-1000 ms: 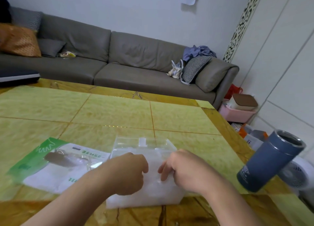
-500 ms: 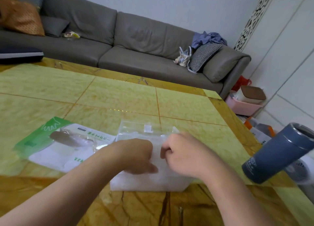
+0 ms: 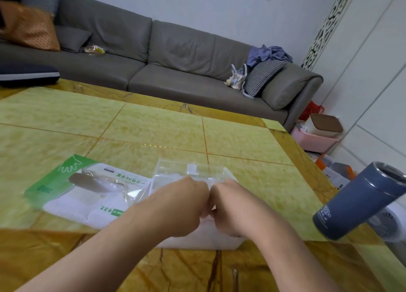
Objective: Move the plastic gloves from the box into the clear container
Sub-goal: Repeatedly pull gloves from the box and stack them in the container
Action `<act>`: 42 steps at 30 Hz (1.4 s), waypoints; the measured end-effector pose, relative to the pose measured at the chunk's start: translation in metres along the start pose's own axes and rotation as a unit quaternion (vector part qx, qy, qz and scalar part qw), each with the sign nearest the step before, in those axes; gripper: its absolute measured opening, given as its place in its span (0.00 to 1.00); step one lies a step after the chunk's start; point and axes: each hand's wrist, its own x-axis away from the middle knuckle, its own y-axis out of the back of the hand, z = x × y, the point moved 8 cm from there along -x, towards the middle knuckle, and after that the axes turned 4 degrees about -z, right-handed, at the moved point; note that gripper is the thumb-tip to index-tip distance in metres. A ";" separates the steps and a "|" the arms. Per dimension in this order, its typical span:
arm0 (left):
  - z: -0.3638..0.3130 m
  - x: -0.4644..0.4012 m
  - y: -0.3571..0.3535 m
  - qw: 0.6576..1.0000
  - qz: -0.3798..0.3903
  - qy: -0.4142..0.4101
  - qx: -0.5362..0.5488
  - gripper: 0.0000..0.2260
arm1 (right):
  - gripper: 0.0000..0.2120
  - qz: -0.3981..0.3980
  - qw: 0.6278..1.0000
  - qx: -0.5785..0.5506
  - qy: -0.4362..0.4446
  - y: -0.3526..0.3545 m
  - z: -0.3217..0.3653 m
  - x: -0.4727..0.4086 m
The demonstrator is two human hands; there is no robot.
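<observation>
Home living room: grey sofa (image 3: 175,72), cushions, tiled table (image 3: 153,133).

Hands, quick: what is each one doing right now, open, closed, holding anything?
Left hand: fingers curled, over the clear container; what it grips is hidden.
Right hand: fingers curled, knuckles against the left; grip also hidden.

The glove package (image 3: 87,188) reads "一次性PE手套", upside down.

head view, close, angled down at table (image 3: 153,133)
</observation>
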 end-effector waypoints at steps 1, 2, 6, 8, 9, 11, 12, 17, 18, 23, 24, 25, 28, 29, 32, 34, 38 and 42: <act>0.007 -0.003 -0.005 1.000 0.000 0.016 0.015 0.19 | 0.19 -0.001 1.000 -0.012 0.000 0.000 -0.001 0.001; 0.015 -0.005 -0.009 0.999 -0.003 0.030 0.033 0.18 | 0.19 0.007 1.000 -0.019 -0.002 -0.001 -0.001 0.002; 0.030 -0.010 -0.016 0.997 0.010 0.040 0.063 0.22 | 0.19 0.040 0.998 -0.028 -0.031 -0.006 -0.007 0.004; 0.027 -0.011 -0.020 0.997 0.033 0.034 0.066 0.24 | 0.14 0.030 0.998 -0.035 -0.052 -0.007 -0.009 0.002; 0.024 -0.011 -0.021 0.997 0.045 0.031 0.062 0.24 | 0.12 0.027 0.997 -0.032 -0.060 -0.007 -0.008 0.002; 0.018 -0.011 -0.024 0.996 0.074 0.027 0.050 0.23 | 0.08 0.020 0.998 -0.008 -0.067 -0.005 -0.004 0.004; 0.017 -0.011 -0.025 0.995 0.084 0.026 0.043 0.24 | 0.05 0.018 0.998 0.010 -0.066 -0.001 0.000 0.005; 0.018 -0.016 -0.031 0.994 0.104 0.033 0.004 0.22 | 0.15 0.076 0.992 0.064 -0.073 -0.006 0.004 0.004; 0.019 -0.017 -0.032 0.994 0.105 0.036 0.000 0.19 | 0.15 0.101 0.990 0.073 -0.066 -0.009 0.006 0.001; 0.019 -0.019 -0.037 0.994 0.106 0.029 -0.006 0.16 | 0.17 0.210 0.971 0.107 -0.051 -0.031 0.007 -0.007; 0.018 -0.016 -0.034 0.994 0.105 0.027 -0.003 0.15 | 0.16 0.225 0.966 0.124 -0.043 -0.034 0.010 -0.007; 0.014 -0.014 -0.033 0.994 0.107 0.018 -0.001 0.14 | 0.11 0.229 0.964 0.129 -0.038 -0.037 0.009 -0.009; 0.004 -0.003 -0.021 0.994 0.105 -0.022 0.009 0.12 | 0.04 0.215 0.971 0.103 -0.015 -0.033 0.014 -0.009; 0.006 0.000 -0.016 0.996 0.085 -0.025 0.024 0.12 | 0.09 0.222 0.970 0.098 -0.010 -0.035 0.015 -0.008; 0.017 0.012 0.009 0.994 -0.003 -0.004 0.109 0.18 | 0.16 0.177 0.981 0.066 -0.051 -0.030 0.009 -0.007; 0.028 0.023 0.036 0.983 -0.095 0.013 0.154 0.16 | 0.11 0.104 0.990 0.036 -0.087 -0.019 0.001 -0.004; 0.081 0.049 0.082 0.959 -0.234 0.103 0.125 0.10 | 0.07 -0.104 0.989 0.026 -0.098 0.021 0.005 0.008; 0.156 0.063 0.065 0.960 -0.145 0.241 0.004 0.07 | 0.11 -0.258 0.964 -0.059 -0.014 0.046 0.036 0.023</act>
